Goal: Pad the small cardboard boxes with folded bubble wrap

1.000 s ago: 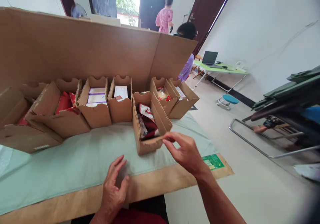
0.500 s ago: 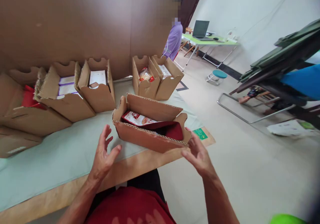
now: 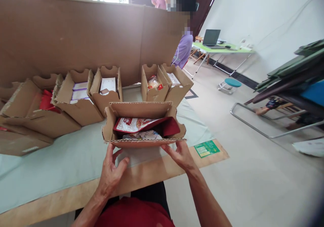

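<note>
A cardboard bin [image 3: 140, 144], open at the top, stands in front of me with its long side facing me. Inside lie a dark red food packet [image 3: 172, 127] with a printed white panel and a second pale printed packet [image 3: 143, 135]. Against the bin's lower left corner are the fingertips of my left hand [image 3: 112, 174], thumb held apart. My right hand [image 3: 181, 157] touches the near side by its right corner, fingers spread. Neither hand is wrapped around the bin.
Behind stand several cardboard bins [image 3: 106, 100] holding boxes and packets, backed by a tall cardboard panel [image 3: 88, 34]. A pale cloth [image 3: 76, 159] covers the table. A person in purple [image 3: 183, 48] is beyond the panel. To the right are a folding table [image 3: 227, 51] and a stool [image 3: 232, 82].
The bin has turned square to me and shows more of its inside. My right hand moved left from its right end to the near side; my left hand came up to its left corner.
</note>
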The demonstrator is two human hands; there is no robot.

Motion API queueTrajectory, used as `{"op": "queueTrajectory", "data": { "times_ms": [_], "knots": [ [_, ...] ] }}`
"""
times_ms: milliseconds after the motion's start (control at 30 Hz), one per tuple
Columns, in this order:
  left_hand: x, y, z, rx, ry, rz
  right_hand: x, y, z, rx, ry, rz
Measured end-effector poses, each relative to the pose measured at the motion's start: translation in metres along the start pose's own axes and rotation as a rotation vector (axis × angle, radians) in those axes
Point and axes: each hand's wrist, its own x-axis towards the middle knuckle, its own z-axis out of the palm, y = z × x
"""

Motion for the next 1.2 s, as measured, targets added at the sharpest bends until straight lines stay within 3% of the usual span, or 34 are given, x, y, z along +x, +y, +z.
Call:
{"op": "queueTrajectory", "data": {
  "times_ms": [200,367,500,633,967,1067,1200],
  "knots": [
    [0.013,-0.009,0.014,0.024,-0.097,0.017,0.030,0.022,-0.008,0.081,0.073,0.020],
    [0.014,-0.023,0.016,0.049,-0.114,-0.067,0.018,0.049,0.000,0.076,0.065,0.131],
    [0.017,-0.024,0.021,0.026,-0.109,-0.054,0.010,0.059,0.013,0.067,0.087,0.175],
    [0.028,-0.023,0.035,0.003,-0.112,-0.003,0.015,0.062,0.014,0.052,0.119,0.166],
    [0.055,-0.022,0.072,-0.007,-0.188,0.043,0.049,0.085,-0.004,0.127,0.251,0.158],
    [0.054,-0.022,0.067,0.025,-0.234,0.042,0.051,0.091,-0.009,0.151,0.242,0.157],
    [0.045,-0.028,0.038,0.107,-0.203,-0.009,0.056,0.102,-0.037,0.152,0.210,0.170]
  ]
}}
